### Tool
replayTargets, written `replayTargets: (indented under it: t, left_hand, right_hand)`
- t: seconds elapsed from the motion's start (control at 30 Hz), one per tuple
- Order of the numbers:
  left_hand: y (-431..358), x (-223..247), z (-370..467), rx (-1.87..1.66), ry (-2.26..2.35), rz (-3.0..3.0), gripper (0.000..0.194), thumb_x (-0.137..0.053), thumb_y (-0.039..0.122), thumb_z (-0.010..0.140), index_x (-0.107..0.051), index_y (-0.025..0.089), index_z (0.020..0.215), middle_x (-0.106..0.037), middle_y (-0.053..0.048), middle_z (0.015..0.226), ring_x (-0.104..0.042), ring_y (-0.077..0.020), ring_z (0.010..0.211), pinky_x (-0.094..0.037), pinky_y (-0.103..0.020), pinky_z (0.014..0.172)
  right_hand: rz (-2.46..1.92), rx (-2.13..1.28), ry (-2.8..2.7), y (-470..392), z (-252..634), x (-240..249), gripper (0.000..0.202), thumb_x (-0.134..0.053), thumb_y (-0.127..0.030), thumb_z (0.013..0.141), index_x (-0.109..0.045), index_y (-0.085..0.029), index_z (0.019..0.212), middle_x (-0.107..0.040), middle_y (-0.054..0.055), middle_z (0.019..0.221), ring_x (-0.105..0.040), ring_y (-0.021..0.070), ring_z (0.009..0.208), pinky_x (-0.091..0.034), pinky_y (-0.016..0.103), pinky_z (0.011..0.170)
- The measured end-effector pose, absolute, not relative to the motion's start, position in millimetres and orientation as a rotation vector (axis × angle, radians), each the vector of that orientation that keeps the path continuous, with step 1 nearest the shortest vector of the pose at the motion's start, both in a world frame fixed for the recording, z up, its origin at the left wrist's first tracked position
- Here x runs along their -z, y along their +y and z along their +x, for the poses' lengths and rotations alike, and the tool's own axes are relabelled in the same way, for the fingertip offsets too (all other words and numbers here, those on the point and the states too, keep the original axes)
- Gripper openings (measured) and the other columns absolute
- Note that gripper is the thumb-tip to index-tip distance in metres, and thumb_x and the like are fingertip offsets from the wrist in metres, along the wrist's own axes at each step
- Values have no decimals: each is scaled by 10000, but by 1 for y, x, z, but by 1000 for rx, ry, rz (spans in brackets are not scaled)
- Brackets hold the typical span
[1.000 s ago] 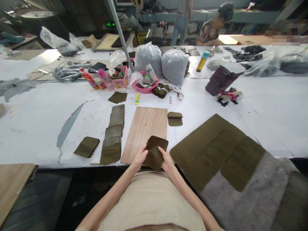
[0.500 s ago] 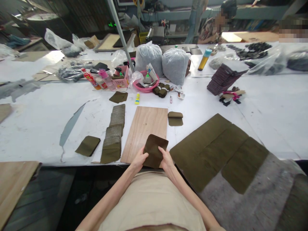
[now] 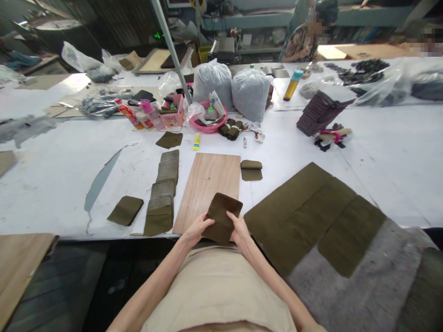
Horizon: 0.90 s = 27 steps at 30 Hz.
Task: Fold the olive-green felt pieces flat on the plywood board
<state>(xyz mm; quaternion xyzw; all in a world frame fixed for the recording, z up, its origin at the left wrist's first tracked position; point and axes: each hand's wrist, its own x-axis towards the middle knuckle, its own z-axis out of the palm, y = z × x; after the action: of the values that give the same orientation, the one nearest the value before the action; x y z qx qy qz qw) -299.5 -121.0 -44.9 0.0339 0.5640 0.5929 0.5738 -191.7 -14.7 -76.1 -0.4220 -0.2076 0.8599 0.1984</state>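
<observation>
The left hand (image 3: 197, 229) and the right hand (image 3: 239, 227) both grasp the dark olive sheets (image 3: 222, 216), thumbs on top, above the near end of the wooden board (image 3: 207, 184). These sheets seem to be several and thin, so if one thumb presses weaker than the other, they could slide out of line, or even drop over the near edge of the white table (image 3: 284, 157).

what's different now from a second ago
The background person has moved right, now mostly hidden behind another person. The left hand has shifted slightly left. It and the right hand still hold the dark olive piece; neither let go. The wooden board and the row of overlapping olive pieces stayed put.
</observation>
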Motion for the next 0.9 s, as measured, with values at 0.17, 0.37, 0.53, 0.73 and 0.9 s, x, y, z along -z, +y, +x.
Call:
replayTargets:
  t: [0.17, 0.37, 0.53, 0.73, 0.9]
  left_hand:
    - [-111, 54, -307, -1386, 1377, 43, 434, -733, 390, 696, -656, 98, 1008, -733, -133, 866, -692, -235, 779, -541, -305, 685]
    - [-105, 58, -298, -1449, 1520, 192, 329, -657, 232, 690, -660, 110, 996, -732, -79, 872, -680, -205, 792, -519, -252, 667]
    - [-107, 57, -300, -1465, 1372, 101, 422, -656, 211, 679, -611, 121, 1089, -725, -84, 898, -679, -206, 779, -524, -272, 669]
    - [-104, 60, -296, -1547, 1370, -2, 453, -681, 223, 678, -584, 141, 1113, -724, -82, 929, -682, -194, 776, -529, -272, 690]
    - [-106, 57, -296, -1575, 1306, 2, 561, -682, 161, 653, -546, 173, 1197, -723, -60, 959, -685, -186, 782, -531, -269, 702]
  right_hand:
    - [-1167, -2403, -654, -16, -192, 77, 373, -768, -300, 584, -640, -184, 914, -735, 52, 847, -684, 243, 809, -551, 365, 731]
    - [-1215, -2360, -656, -14, -191, 76, 358, -766, -274, 567, -637, -199, 892, -732, 26, 785, -687, 233, 753, -544, 356, 726]
    - [-1253, -2306, -701, -14, -192, 79, 324, -759, -267, 572, -644, -185, 863, -734, 27, 787, -680, 219, 728, -537, 350, 745]
    - [-1198, -2258, -783, -16, -193, 88, 360, -760, -263, 586, -638, -190, 916, -733, 31, 924, -676, 202, 821, -525, 330, 801]
    - [-1226, -2292, -720, -14, -193, 86, 362, -760, -258, 576, -628, -197, 907, -735, 26, 891, -681, 216, 808, -537, 339, 778]
